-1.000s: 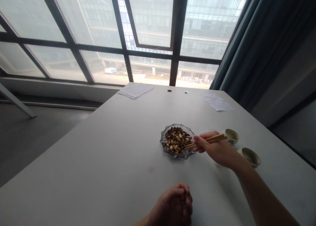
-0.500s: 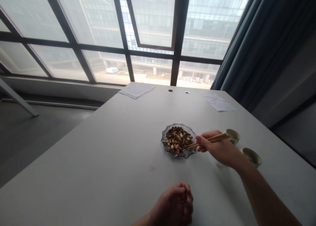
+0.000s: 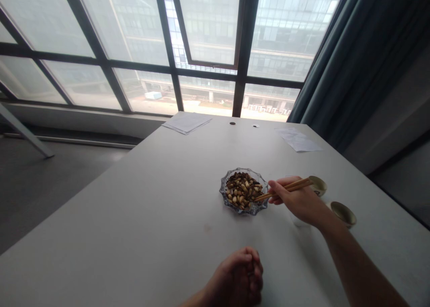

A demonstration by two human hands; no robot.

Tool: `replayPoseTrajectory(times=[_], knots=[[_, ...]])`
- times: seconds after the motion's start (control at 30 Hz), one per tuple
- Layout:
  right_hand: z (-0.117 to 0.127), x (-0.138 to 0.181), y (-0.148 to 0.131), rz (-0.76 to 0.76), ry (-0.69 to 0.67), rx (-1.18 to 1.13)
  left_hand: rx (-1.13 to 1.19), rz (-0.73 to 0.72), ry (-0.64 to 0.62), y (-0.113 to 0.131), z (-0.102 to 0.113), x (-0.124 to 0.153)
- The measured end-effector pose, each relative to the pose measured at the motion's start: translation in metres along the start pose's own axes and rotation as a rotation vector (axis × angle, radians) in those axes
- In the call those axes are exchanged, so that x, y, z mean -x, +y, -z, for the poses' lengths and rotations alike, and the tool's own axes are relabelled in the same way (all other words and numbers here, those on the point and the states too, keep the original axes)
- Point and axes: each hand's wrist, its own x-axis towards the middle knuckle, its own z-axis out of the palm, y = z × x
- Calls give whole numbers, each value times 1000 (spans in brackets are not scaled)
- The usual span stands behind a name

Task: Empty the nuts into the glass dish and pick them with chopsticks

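Note:
My right hand [image 3: 292,197] is closed round a pair of wooden chopsticks [image 3: 298,185]. Their tips reach into the near right part of a scalloped glass bowl [image 3: 226,202], touching or close to the mix of pale nuts and dark seeds [image 3: 242,190] in it. Whether anything is pinched between the tips is too small to tell. Nearer to me, my left hand [image 3: 237,275] rests on the table with its fingers curled in, and nothing shows in it. Behind my right hand is a clear container [image 3: 300,222], mostly hidden.
Two greenish cups, one farther [image 3: 318,186] and one nearer [image 3: 342,214], stand right of my right hand, partly covered by it. Papers lie at the far left [image 3: 187,122] and far right [image 3: 298,139] of the white table [image 3: 151,199]. Windows and a dark curtain [image 3: 339,61] stand beyond.
The chopsticks and my right hand have shifted very slightly at the bowl. My left hand stays where it was.

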Motion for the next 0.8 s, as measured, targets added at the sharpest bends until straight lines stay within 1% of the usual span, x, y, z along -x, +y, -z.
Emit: replayPoseTrajectory(times=[0.1,0.3,0.47,0.57,0.67,0.8], knots=[[3,1,-1,9,4,33,14,17,3,0,0,0],[12,5,-5,12,-46,177,55,46,15,3,-1,0],[8,3,-2,23,-57,128,57,44,5,3,-2,0],[5,3,-1,12,-18,57,59,39,11,3,-3,1],[4,2,-1,-22,63,2,76,38,26,2,-5,2],[5,-1,3,-42,121,32,84,20,26,1,-4,2]])
